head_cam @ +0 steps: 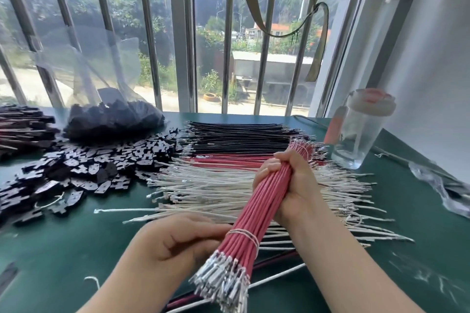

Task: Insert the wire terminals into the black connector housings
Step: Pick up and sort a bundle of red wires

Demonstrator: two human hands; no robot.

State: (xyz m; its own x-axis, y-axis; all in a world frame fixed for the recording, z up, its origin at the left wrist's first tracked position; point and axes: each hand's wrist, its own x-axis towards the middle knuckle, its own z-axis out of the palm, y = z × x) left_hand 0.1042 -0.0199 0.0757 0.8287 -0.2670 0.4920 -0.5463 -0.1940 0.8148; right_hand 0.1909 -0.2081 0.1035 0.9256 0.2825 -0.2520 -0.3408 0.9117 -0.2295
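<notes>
Silver terminals [223, 284] fan out nearest, on a red wire bundle [262, 201] tied with string: the right hand [287, 180] clamps its middle, the left hand [178, 239] pinches at the tie. Black connector housings [76, 170] lie heaped far left on the green surface [76, 244]; judging by this, insertion has hardly begun.

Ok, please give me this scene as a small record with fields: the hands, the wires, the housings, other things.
right hand: grips the red wire bundle at its middle
left hand: pinches at the tie near the bundle's terminal end
terminals: silver, point toward the camera
loose wires: white pile, black pile, on the green table
housings: black pile; more in a clear bag
other: clear bottle at right
</notes>
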